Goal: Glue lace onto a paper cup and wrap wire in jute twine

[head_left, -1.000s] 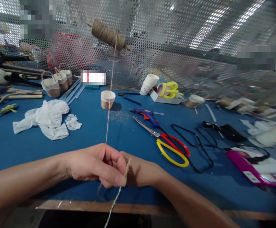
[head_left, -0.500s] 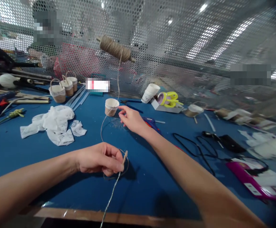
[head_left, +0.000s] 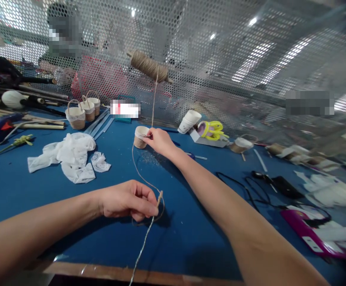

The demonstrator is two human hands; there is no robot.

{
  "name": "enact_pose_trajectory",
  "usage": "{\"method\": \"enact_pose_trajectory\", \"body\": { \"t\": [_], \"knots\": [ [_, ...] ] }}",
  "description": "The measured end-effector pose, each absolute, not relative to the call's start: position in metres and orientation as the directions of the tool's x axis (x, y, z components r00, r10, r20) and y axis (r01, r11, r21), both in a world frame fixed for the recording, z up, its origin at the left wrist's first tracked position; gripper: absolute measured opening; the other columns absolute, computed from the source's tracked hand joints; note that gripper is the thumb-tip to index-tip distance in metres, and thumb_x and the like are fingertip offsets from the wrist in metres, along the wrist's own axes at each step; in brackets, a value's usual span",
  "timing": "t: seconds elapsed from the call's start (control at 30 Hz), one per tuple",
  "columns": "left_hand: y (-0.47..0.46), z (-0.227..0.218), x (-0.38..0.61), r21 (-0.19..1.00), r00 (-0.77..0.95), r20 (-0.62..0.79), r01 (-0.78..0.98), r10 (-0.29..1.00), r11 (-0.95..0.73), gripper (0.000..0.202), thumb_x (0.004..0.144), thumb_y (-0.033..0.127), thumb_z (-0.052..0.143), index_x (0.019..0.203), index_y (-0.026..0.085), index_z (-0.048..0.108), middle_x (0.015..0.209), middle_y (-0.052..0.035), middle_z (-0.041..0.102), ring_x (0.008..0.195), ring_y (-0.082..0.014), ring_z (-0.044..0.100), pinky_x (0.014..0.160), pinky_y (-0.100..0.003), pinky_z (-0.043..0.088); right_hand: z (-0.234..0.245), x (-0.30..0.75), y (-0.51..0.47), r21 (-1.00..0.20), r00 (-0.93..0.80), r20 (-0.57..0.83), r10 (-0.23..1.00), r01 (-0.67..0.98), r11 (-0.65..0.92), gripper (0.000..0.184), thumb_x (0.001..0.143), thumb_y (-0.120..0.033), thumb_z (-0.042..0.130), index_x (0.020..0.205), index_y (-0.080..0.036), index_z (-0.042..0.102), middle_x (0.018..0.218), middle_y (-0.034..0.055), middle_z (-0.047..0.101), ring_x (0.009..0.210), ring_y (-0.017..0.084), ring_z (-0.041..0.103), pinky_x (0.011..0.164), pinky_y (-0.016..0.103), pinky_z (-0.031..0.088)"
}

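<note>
My left hand (head_left: 129, 201) is closed in a pinch over the front of the table. Between its thumb and fingers is a short twine-wrapped end (head_left: 160, 197), with a thin twisted pale cord (head_left: 143, 248) running down from it. A loop of twine (head_left: 138, 169) leads from this hand up to a small paper cup (head_left: 140, 139) with a brown-wrapped side. At the cup's rim my right hand (head_left: 161, 141) pinches the twine, its fingertips partly hidden. Above, the twine rises straight to a twine spool (head_left: 149, 65) mounted in front of the mesh.
Small handled baskets (head_left: 76, 117) stand at the back left, behind crumpled white lace (head_left: 71, 155). A glue gun (head_left: 2, 127) lies at the far left. Stacked paper cups (head_left: 189, 121) and yellow-handled scissors (head_left: 214, 130) are back right. A black cable (head_left: 238, 184) and magenta box (head_left: 302, 230) lie right.
My right hand has moved slightly onto the cup's rim and closed on the twine. The twine up to the spool is straighter. My left hand keeps its pinch.
</note>
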State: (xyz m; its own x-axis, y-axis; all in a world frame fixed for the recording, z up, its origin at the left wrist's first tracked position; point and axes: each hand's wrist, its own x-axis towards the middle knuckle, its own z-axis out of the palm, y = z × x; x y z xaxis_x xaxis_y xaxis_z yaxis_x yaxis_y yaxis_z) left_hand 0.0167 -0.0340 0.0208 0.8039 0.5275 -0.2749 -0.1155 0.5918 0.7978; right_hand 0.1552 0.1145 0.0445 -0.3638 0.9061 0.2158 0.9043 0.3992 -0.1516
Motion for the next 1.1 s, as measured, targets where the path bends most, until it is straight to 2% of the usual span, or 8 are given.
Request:
{"method": "enact_pose_trajectory", "body": {
  "t": [0.37, 0.53, 0.6, 0.7, 0.77, 0.87, 1.03, 1.1],
  "knots": [
    [-0.035, 0.02, 0.017, 0.803, 0.81, -0.273, -0.106, 0.52, 0.587, 0.026, 0.054, 0.025, 0.078, 0.059, 0.012, 0.056, 0.047, 0.0071, 0.051, 0.039, -0.0024, 0.035, 0.043, -0.021, 0.025, 0.059, 0.213, 0.109, -0.057, -0.357, 0.179, 0.917, 0.927, 0.372, 0.02, 0.077, -0.027, 0.06, 0.089, -0.012, 0.065, 0.083, 0.0093, 0.058, 0.075, 0.02, 0.057, 0.072, 0.032, 0.043],
    [-0.035, 0.021, 0.017, 0.814, 0.801, -0.274, -0.102, 0.533, 0.572, 0.025, 0.054, 0.026, 0.077, 0.059, 0.013, 0.055, 0.049, 0.007, 0.052, 0.04, -0.0029, 0.034, 0.044, -0.021, 0.025, 0.059, 0.214, 0.103, -0.044, -0.403, 0.162, 0.901, 0.909, 0.414, 0.038, 0.075, -0.019, 0.06, 0.113, -0.017, 0.059, 0.109, 0.0119, 0.056, 0.097, 0.023, 0.055, 0.085, 0.034, 0.041],
    [-0.035, 0.021, 0.017, 0.82, 0.797, -0.276, -0.097, 0.538, 0.564, 0.025, 0.055, 0.026, 0.077, 0.059, 0.014, 0.055, 0.049, 0.0071, 0.051, 0.04, -0.0033, 0.035, 0.044, -0.021, 0.025, 0.06, 0.208, 0.102, -0.042, -0.423, 0.136, 0.896, 0.901, 0.432, 0.038, 0.072, -0.013, 0.059, 0.109, -0.018, 0.061, 0.111, 0.0112, 0.058, 0.102, 0.025, 0.054, 0.086, 0.035, 0.04],
    [-0.035, 0.02, 0.017, 0.818, 0.795, -0.276, -0.1, 0.54, 0.566, 0.026, 0.054, 0.026, 0.077, 0.059, 0.013, 0.055, 0.05, 0.0067, 0.052, 0.041, -0.0033, 0.035, 0.044, -0.021, 0.025, 0.065, 0.197, 0.103, -0.048, -0.432, 0.105, 0.896, 0.897, 0.439, 0.029, 0.069, -0.009, 0.058, 0.096, -0.016, 0.067, 0.103, 0.0116, 0.064, 0.101, 0.027, 0.055, 0.085, 0.036, 0.042],
    [-0.035, 0.02, 0.017, 0.817, 0.797, -0.274, -0.103, 0.539, 0.568, 0.026, 0.054, 0.026, 0.077, 0.059, 0.013, 0.055, 0.049, 0.0066, 0.052, 0.04, -0.0031, 0.035, 0.044, -0.021, 0.025, 0.069, 0.19, 0.103, -0.058, -0.432, 0.112, 0.895, 0.896, 0.44, 0.028, 0.07, -0.008, 0.056, 0.096, -0.015, 0.067, 0.106, 0.0117, 0.064, 0.103, 0.027, 0.054, 0.086, 0.035, 0.042],
    [-0.035, 0.019, 0.017, 0.815, 0.792, -0.278, -0.105, 0.544, 0.569, 0.025, 0.055, 0.025, 0.077, 0.059, 0.013, 0.056, 0.049, 0.0064, 0.052, 0.04, -0.003, 0.036, 0.044, -0.021, 0.025, 0.077, 0.186, 0.103, -0.077, -0.394, 0.144, 0.908, 0.91, 0.408, 0.031, 0.074, -0.01, 0.052, 0.103, -0.014, 0.063, 0.113, 0.0108, 0.062, 0.104, 0.024, 0.055, 0.086, 0.032, 0.042],
    [-0.034, 0.017, 0.017, 0.813, 0.798, -0.264, -0.117, 0.541, 0.57, 0.024, 0.055, 0.024, 0.077, 0.059, 0.012, 0.056, 0.047, 0.0064, 0.052, 0.038, -0.0029, 0.037, 0.044, -0.021, 0.025, 0.077, 0.191, 0.107, -0.067, -0.223, 0.156, 0.962, 0.97, 0.235, 0.027, 0.082, -0.022, 0.047, 0.104, -0.012, 0.06, 0.099, 0.015, 0.067, 0.088, 0.026, 0.061, 0.071, 0.034, 0.045],
    [-0.034, 0.016, 0.017, 0.812, 0.802, -0.265, -0.114, 0.535, 0.573, 0.024, 0.054, 0.024, 0.077, 0.059, 0.012, 0.056, 0.048, 0.0065, 0.052, 0.038, -0.0029, 0.037, 0.043, -0.021, 0.026, 0.075, 0.191, 0.109, -0.05, -0.197, 0.142, 0.97, 0.977, 0.206, 0.027, 0.086, -0.027, 0.043, 0.099, -0.014, 0.062, 0.096, 0.0145, 0.067, 0.088, 0.026, 0.061, 0.071, 0.035, 0.044]
  ]
}}
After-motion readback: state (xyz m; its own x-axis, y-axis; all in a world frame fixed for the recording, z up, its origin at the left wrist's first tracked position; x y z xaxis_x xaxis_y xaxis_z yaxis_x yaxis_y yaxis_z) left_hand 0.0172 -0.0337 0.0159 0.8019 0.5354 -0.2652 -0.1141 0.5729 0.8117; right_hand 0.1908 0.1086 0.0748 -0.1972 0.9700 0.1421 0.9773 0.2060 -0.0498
